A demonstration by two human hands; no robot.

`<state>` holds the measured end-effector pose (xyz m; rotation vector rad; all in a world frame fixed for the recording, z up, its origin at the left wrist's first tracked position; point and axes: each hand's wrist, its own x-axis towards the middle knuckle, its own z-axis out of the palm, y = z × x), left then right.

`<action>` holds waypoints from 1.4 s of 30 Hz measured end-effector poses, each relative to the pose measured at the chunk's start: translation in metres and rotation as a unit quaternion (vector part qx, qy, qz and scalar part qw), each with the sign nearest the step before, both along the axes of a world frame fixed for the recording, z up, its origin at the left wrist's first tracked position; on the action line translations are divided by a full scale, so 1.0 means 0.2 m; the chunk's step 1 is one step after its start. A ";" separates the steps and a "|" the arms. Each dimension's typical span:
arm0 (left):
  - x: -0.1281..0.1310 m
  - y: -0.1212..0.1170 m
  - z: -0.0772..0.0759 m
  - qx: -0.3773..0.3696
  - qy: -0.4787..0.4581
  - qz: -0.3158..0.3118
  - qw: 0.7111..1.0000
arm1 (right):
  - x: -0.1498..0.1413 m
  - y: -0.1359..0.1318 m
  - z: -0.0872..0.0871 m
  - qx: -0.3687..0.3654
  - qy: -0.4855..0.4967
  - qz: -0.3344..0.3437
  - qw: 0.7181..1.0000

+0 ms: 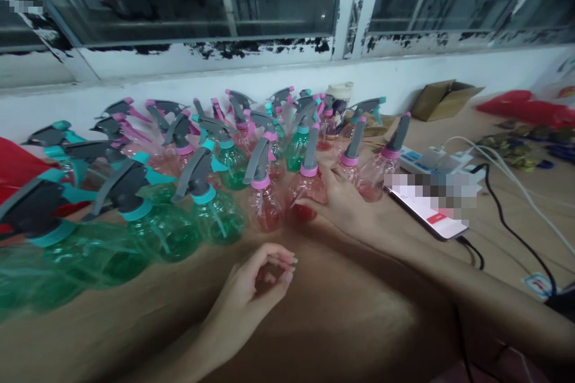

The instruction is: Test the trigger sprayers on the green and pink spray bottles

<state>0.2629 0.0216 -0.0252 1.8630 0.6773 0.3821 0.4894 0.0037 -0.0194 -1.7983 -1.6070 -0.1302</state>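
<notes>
My right hand is closed round the bulb of a clear spray bottle tinted red, with a pink collar and a grey trigger head. The bottle stands upright on the brown tabletop, the thumb across its front. Left of it is a similar red spray bottle. My left hand hovers in front of the bottles, its fingers loosely curled, thumb a little apart, nothing visible in it. A green spray bottle with a turquoise collar stands beyond it to the left.
Several more green and red spray bottles crowd the table's back and left. To the right lie a phone, a white power strip and cables. A cardboard box and red plastic bags stand further back.
</notes>
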 end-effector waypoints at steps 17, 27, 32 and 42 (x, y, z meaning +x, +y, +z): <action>0.12 -0.01 0.03 0.006 0.025 -0.036 0.999 | 0.32 -0.21 -0.01 0.045 0.026 -0.134 0.990; 0.16 -0.03 0.02 -0.002 0.042 -0.047 0.998 | 0.31 -0.11 -0.05 -0.029 0.028 -0.138 0.990; 0.16 -0.02 -0.01 -0.006 0.034 -0.045 0.998 | 0.30 -0.16 -0.03 -0.048 0.006 -0.143 0.989; 0.11 -0.04 0.05 0.046 0.014 -0.048 0.998 | 0.10 -0.41 -0.03 -0.019 -0.004 -0.088 0.996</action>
